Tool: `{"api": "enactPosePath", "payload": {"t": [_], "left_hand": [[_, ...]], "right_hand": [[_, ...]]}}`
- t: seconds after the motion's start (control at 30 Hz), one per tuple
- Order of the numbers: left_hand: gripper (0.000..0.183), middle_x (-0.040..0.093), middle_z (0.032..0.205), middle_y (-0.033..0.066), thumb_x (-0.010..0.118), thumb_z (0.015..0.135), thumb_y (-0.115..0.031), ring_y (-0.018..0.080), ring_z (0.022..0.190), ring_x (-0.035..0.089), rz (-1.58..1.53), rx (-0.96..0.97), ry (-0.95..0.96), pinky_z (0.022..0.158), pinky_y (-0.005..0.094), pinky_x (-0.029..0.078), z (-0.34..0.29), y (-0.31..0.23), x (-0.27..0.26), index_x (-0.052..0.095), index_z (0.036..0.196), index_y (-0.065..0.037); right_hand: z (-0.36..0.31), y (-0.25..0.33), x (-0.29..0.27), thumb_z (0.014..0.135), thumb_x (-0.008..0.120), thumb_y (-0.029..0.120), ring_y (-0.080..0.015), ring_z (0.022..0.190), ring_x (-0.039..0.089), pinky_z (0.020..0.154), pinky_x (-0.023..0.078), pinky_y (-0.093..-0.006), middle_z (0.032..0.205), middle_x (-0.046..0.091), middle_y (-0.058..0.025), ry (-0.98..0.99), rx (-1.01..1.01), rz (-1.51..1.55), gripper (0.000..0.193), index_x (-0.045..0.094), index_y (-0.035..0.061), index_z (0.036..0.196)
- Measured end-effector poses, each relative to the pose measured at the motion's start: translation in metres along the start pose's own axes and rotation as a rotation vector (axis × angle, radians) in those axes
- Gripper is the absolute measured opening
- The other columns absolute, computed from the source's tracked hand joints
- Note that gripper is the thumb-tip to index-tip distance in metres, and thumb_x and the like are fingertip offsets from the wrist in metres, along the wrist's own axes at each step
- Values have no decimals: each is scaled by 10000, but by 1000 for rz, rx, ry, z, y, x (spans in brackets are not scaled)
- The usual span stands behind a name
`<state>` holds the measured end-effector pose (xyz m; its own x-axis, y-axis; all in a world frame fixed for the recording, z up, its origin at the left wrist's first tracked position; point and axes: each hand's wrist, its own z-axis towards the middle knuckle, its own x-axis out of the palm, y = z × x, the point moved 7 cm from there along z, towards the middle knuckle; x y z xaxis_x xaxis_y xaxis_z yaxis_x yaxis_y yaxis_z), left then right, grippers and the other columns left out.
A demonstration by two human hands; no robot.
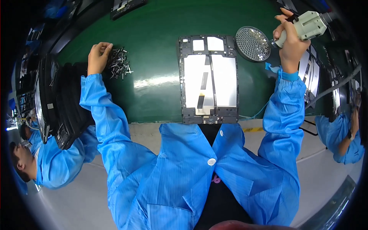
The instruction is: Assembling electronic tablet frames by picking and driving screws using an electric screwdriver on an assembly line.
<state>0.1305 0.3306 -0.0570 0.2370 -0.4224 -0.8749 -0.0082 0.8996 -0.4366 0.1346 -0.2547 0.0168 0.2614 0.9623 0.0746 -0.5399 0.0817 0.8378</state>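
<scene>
My right hand [292,44] is wrapped around a pale electric screwdriver [309,26]. The screwdriver's tip end points left, at the rim of a round tray [253,44] whose many small holes hold shiny screws. On the left, my left hand [99,56] has its fingers curled together beside a loose pile of small dark and silver metal parts [120,64]; whatever is between the fingertips is too small to make out. Between my hands a tablet-like device frame [209,78] lies flat, with silver panels, black strips and a dark border.
Stacked black device housings [63,99] stand at the left table edge. More silver panels [309,73] lie at the right, beside a grey cable [333,87]. Another dark device part [124,8] rests at the far edge. Co-workers in blue sit at the left [63,163] and right [341,140].
</scene>
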Motion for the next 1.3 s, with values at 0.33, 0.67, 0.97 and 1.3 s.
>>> {"api": "enactPosePath", "payload": {"t": [0.33, 0.67, 0.97, 1.3], "left_hand": [[247, 709, 766, 37, 797, 867, -216, 102, 689, 612, -211, -224, 379, 623, 272, 475, 6, 42, 33, 758, 894, 26], [234, 728, 1041, 76, 661, 996, -204, 135, 964, 662, -269, 163, -247, 879, 281, 513, -10, -109, 20, 698, 1135, -20], [249, 697, 1136, 82, 606, 1033, -191, 139, 1072, 637, -731, 167, 47, 967, 269, 471, -29, -190, 134, 663, 1157, 17], [252, 713, 1126, 138, 553, 1056, -190, 166, 1082, 650, -866, 89, 215, 1006, 275, 466, -37, -195, 139, 614, 1167, 29]], "right_hand": [[-7, -7, -4, 895, 647, 26, -105, 513, 578, 449, 437, -257, 789, 691, -81, 5, 50, 9, 164, 681, -49, 1038], [-14, -2, 15, 949, 665, 118, -79, 430, 509, 402, 368, -227, 610, 604, -36, 202, 228, 130, 155, 674, -25, 889], [-27, -21, 18, 970, 600, 71, -91, 447, 510, 449, 413, -231, 633, 616, -56, 170, 169, 231, 132, 656, -47, 948], [-27, -25, 20, 970, 586, 71, -114, 463, 532, 494, 455, -250, 673, 645, -93, 159, 137, 193, 150, 653, -62, 957]]}}
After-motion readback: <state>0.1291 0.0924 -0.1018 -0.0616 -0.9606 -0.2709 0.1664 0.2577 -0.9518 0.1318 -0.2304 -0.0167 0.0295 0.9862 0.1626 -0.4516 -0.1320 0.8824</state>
